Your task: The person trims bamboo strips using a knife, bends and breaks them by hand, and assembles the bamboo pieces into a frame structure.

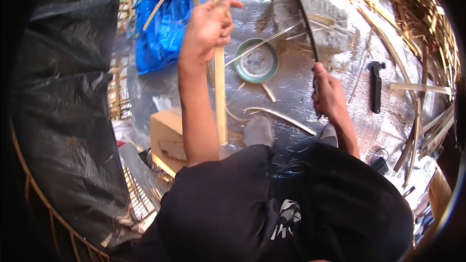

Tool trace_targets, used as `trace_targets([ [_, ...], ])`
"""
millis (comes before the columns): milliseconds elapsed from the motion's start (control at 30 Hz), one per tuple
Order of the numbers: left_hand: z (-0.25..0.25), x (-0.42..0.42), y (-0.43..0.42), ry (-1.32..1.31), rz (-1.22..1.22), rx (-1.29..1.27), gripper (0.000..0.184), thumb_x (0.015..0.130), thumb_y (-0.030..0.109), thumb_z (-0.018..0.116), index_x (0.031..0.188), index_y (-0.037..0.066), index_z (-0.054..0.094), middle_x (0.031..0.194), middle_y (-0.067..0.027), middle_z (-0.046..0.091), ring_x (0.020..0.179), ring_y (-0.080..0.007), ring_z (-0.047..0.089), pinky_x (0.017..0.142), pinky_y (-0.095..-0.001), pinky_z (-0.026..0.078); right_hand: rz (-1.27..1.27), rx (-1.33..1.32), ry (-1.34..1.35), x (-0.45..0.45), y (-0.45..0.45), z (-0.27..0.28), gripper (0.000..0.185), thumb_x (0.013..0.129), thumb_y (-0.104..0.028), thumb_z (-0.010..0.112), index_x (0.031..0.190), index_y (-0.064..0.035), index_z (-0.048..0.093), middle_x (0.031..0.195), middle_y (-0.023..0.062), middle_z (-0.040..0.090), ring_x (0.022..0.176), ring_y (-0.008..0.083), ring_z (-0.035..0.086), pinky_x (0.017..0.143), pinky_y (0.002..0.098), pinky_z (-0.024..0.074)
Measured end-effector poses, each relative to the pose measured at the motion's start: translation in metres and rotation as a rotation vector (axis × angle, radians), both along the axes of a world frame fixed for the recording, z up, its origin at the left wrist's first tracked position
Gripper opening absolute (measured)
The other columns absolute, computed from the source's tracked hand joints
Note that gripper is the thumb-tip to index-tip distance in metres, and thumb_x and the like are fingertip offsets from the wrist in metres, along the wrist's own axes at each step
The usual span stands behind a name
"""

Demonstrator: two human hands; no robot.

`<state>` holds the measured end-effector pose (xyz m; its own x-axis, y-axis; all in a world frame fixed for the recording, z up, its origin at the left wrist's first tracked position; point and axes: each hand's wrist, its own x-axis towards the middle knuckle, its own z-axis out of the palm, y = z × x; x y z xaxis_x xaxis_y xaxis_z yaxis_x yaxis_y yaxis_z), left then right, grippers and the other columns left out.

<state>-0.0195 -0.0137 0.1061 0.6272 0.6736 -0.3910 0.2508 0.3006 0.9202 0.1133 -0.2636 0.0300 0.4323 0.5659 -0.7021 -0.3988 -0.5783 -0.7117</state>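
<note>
From the head view: my hands are apart, one on either side of the green-rimmed bowl (257, 80). To its left runs the flat bamboo strip (220, 82), and my left hand (206, 29) is closed around it, above and left of the bowl. The strip stands nearly straight up and down in the view, its top out of frame, its lower end below and left of the bowl near my socked foot (258, 131).

Over to the bowl's right, my right hand (327, 90) is clamped on the handle end of a long dark blade (307, 24), well apart from the strip. The blade slants up and leftward past the grey block (335, 19), which sits above and right of the bowl.

My left forearm reaches almost straight up alongside the strip, wrist bent a little, one finger poking out to the right. My right forearm comes in from below and leans left, thumb up towards the blade.

Around the bowl: a blue plastic bag (162, 34) up to its left, a cardboard box (164, 128) down to its left, a black hammer-like tool (375, 90) well off to its right, and a curved pale sliver (291, 120) just below it.
</note>
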Motion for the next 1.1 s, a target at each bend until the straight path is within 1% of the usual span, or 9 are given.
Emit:
trace_targets([
  [133, -0.029, -0.061, -0.004, 0.045, -0.014, -0.256, 0.038, 0.103, 0.037, 0.052, 0.109, -0.001, 0.058, 0.061, 0.0081, 0.026, 0.048, -0.0023, 0.026, 0.041, -0.0194, 0.021, -0.001, 0.036, 0.015, 0.0, -0.001, -0.003, 0.059, 0.096, -0.063, 0.048, 0.074, -0.0074, 0.048, 0.053, 0.0004, 0.044, 0.038, 0.0096, 0.042, 0.034, 0.027, 0.0346],
  [200, -0.04, -0.088, -0.016, 0.003, 0.133, -0.391, 0.034, 0.104, 0.035, 0.051, 0.107, 0.001, 0.054, 0.062, 0.0077, 0.025, 0.048, -0.0029, 0.025, 0.041, -0.0196, 0.022, 0.008, 0.078, 0.029, 0.002, -0.003, -0.009, 0.06, 0.096, -0.063, 0.048, 0.074, -0.0074, 0.047, 0.053, 0.0004, 0.044, 0.038, 0.0094, 0.041, 0.033, 0.0268, 0.0335],
  [367, -0.047, -0.145, -0.035, 0.051, 0.265, -0.436, 0.031, 0.104, 0.034, 0.051, 0.104, 0.003, 0.053, 0.063, 0.0071, 0.026, 0.048, -0.0032, 0.026, 0.041, -0.0192, 0.023, 0.015, 0.029, -0.011, 0.002, -0.001, -0.004, 0.059, 0.097, -0.062, 0.047, 0.075, -0.0072, 0.048, 0.053, 0.0002, 0.043, 0.037, 0.0091, 0.041, 0.033, 0.0266, 0.0332],
  [500, -0.04, -0.204, -0.026, 0.052, 0.457, -0.289, 0.027, 0.104, 0.031, 0.051, 0.105, 0.004, 0.053, 0.063, 0.0071, 0.029, 0.049, -0.0032, 0.027, 0.04, -0.0195, 0.023, -0.022, 0.047, 0.032, 0.004, 0.001, -0.003, 0.058, 0.098, -0.06, 0.047, 0.075, -0.007, 0.049, 0.053, 0.0006, 0.043, 0.037, 0.0097, 0.042, 0.033, 0.0269, 0.034],
  [633, 0.033, -0.229, -0.008, -0.159, 0.729, 0.022, 0.025, 0.105, 0.031, 0.047, 0.104, 0.007, 0.053, 0.064, 0.0066, 0.027, 0.051, -0.0031, 0.026, 0.04, -0.019, 0.024, 0.028, 0.033, -0.023, 0.003, -0.002, -0.001, 0.055, 0.098, -0.057, 0.05, 0.075, -0.008, 0.048, 0.054, 0.0016, 0.046, 0.038, 0.0109, 0.044, 0.034, 0.0272, 0.0352],
  [767, 0.077, -0.188, -0.027, -0.049, 0.532, 0.159, 0.027, 0.106, 0.032, 0.045, 0.105, 0.006, 0.053, 0.064, 0.0056, 0.033, 0.05, -0.003, 0.032, 0.04, -0.0179, 0.028, -0.023, 0.101, 0.073, 0.01, -0.019, 0.012, 0.052, 0.1, -0.054, 0.048, 0.075, -0.0082, 0.049, 0.053, 0.0019, 0.046, 0.038, 0.0102, 0.044, 0.033, 0.026, 0.0355],
  [900, 0.02, -0.13, -0.043, 0.235, 0.236, 0.06, 0.03, 0.105, 0.033, 0.046, 0.108, 0.004, 0.054, 0.066, 0.0027, 0.043, 0.054, -0.0059, 0.043, 0.043, -0.0208, 0.036, -0.211, 0.2, 0.063, 0.012, -0.047, 0.015, 0.048, 0.102, -0.051, 0.045, 0.081, -0.0083, 0.05, 0.052, 0.0015, 0.046, 0.036, 0.0094, 0.042, 0.033, 0.0241, 0.0334],
  [1000, -0.043, -0.109, -0.053, 0.356, 0.1, -0.047, 0.026, 0.104, 0.027, 0.049, 0.106, 0.002, 0.055, 0.069, -0.0012, 0.052, 0.057, -0.0094, 0.055, 0.05, -0.0266, 0.052, -0.308, 0.087, -0.236, 0.027, -0.066, 0.003, 0.048, 0.101, -0.051, 0.049, 0.077, -0.0095, 0.049, 0.051, -0.0003, 0.044, 0.036, 0.0075, 0.04, 0.033, 0.0234, 0.032],
  [1100, -0.092, -0.09, -0.069, 0.341, 0.102, -0.147, 0.027, 0.103, 0.026, 0.05, 0.101, 0.0, 0.055, 0.067, -0.003, 0.053, 0.054, -0.0106, 0.056, 0.052, -0.0295, 0.057, -0.32, -0.087, -0.472, 0.043, -0.083, -0.004, 0.046, 0.099, -0.05, 0.054, 0.076, -0.0106, 0.05, 0.05, -0.0029, 0.042, 0.037, 0.0063, 0.041, 0.034, 0.0232, 0.0325],
])
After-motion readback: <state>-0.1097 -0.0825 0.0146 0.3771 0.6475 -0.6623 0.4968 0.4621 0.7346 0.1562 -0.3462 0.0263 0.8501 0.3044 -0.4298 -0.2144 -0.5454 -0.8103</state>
